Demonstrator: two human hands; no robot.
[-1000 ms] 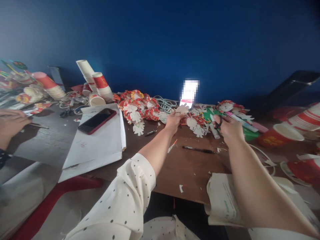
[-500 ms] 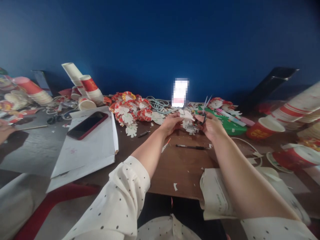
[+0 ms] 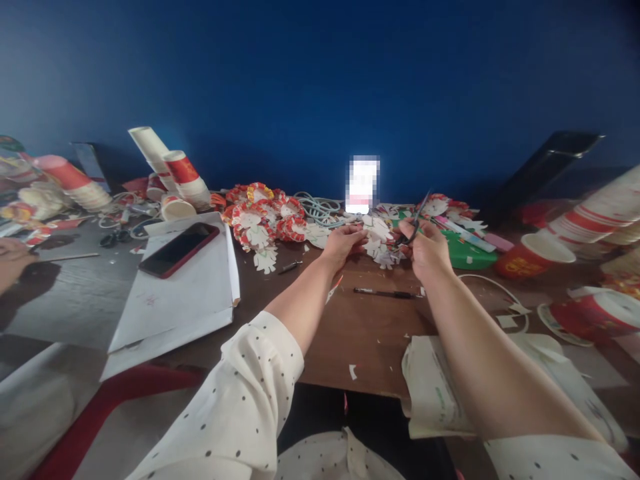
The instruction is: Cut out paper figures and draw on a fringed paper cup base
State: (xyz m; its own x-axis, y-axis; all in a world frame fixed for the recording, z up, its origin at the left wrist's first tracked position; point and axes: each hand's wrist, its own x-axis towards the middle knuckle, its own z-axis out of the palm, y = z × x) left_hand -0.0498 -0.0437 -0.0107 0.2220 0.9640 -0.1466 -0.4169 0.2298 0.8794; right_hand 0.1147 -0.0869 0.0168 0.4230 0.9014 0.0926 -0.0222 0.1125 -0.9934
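Note:
My left hand [image 3: 346, 243] pinches the left edge of a white paper cutout [image 3: 379, 230] with a jagged, petal-like outline. On the other side, my right hand [image 3: 429, 248] is closed round a pair of dark-handled scissors [image 3: 416, 223], whose blades point up and away to the right and look nearly closed. More white cut paper [image 3: 384, 255] lies just below and between the hands, and I cannot tell which pieces are joined. A black pen [image 3: 385, 293] rests on the brown table [image 3: 360, 333] in front of my hands.
A heap of red-and-white paper cutouts [image 3: 260, 217] sits left of my hands. A phone [image 3: 180, 251] lies on a white cardboard sheet [image 3: 170, 313]. Lit screen [image 3: 361, 187] stands by the blue wall. Paper cups [image 3: 535, 256] stand right; another person's hand [image 3: 15, 260] shows far left.
The scissor blades have gone from spread apart to nearly closed and tilt further right. My right hand has turned slightly. My left hand still pinches the paper; the view has shifted a little.

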